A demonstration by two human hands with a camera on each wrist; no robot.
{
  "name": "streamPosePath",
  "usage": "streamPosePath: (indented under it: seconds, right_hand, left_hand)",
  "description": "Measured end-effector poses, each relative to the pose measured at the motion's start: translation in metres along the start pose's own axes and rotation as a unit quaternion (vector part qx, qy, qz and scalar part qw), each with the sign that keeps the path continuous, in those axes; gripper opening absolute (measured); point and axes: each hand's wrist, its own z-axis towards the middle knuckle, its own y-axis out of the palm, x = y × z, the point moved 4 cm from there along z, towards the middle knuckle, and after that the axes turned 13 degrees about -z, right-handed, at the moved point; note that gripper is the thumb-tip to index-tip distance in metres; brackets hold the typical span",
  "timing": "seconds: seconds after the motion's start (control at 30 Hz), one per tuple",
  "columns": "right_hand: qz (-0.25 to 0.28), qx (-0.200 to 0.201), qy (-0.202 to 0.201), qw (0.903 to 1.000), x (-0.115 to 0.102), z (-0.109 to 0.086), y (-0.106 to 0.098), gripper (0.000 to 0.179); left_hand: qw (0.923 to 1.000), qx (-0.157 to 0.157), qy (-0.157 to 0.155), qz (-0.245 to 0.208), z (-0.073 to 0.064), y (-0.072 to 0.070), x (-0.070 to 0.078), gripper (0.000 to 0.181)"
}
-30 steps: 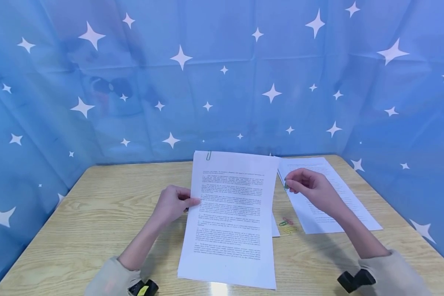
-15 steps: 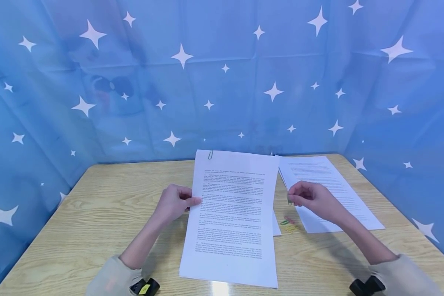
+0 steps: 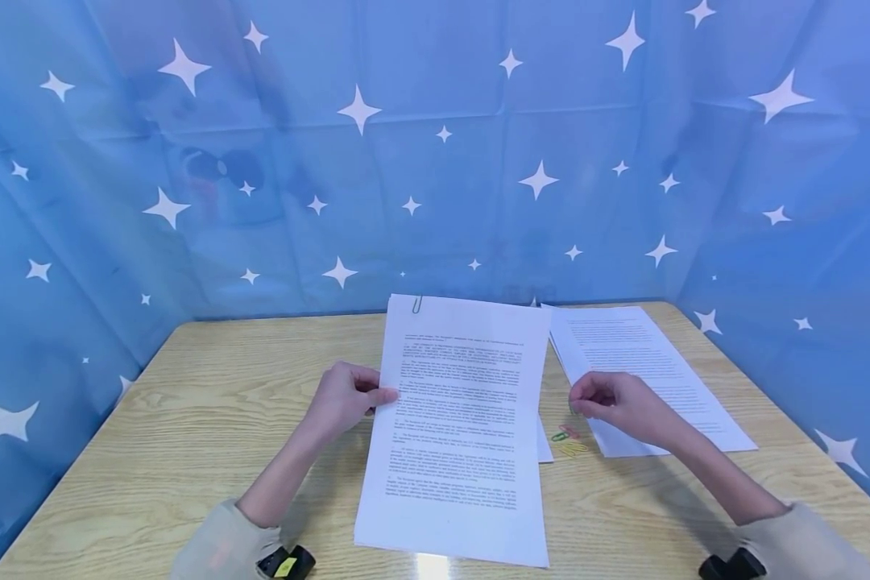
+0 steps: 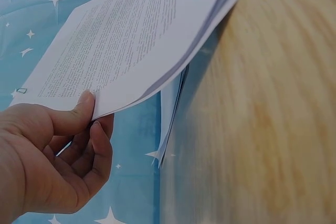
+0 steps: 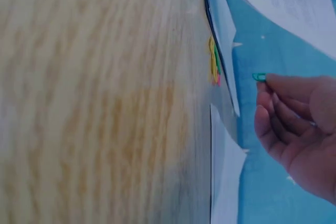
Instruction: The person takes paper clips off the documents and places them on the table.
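Note:
My left hand pinches the left edge of a stack of printed paper, thumb on the front and fingers behind. The stack is raised and tilted toward me, and a green paper clip sits on its top left edge. To the right of the stack, my right hand hovers over the table. Between its thumb and fingertips it pinches another green paper clip, mostly hidden in the head view. Just below that hand lies a small pile of paper clips in yellow, green and pink.
Another stack of printed sheets lies at the right of the wooden table. More paper shows partly behind the raised stack. A blue curtain with white stars hangs behind the table and along both sides.
My right hand has come down and slightly right, from over the right-hand sheets to near the paper clip pile, still pinching the green paper clip. The left hand keeps its hold on the stack.

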Motion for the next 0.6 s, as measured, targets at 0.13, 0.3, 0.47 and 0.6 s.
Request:
streamPosePath:
  seconds: [0.13,0.3,0.47,0.6]
  right_hand:
    - [-0.007,-0.015,-0.008,0.9998,0.002,-0.002,0.002,0.002]
    - [0.0,-0.049,-0.017,0.9987,0.006,-0.004,0.006,0.004]
    - [0.016,-0.078,-0.031,0.9963,0.004,-0.005,0.009,0.004]
    - [0.032,-0.097,-0.044,0.9938,0.002,-0.007,0.011,0.004]
  left_hand:
    - [1.0,0.0,0.002,0.004,-0.001,0.0,0.0,0.006]
    - [1.0,-0.001,-0.003,0.001,-0.001,0.0,0.0,0.006]
    - [1.0,-0.001,-0.007,0.004,-0.001,0.0,0.0,0.005]
    - [1.0,-0.001,-0.006,0.008,0.0,0.0,0.001,0.005]
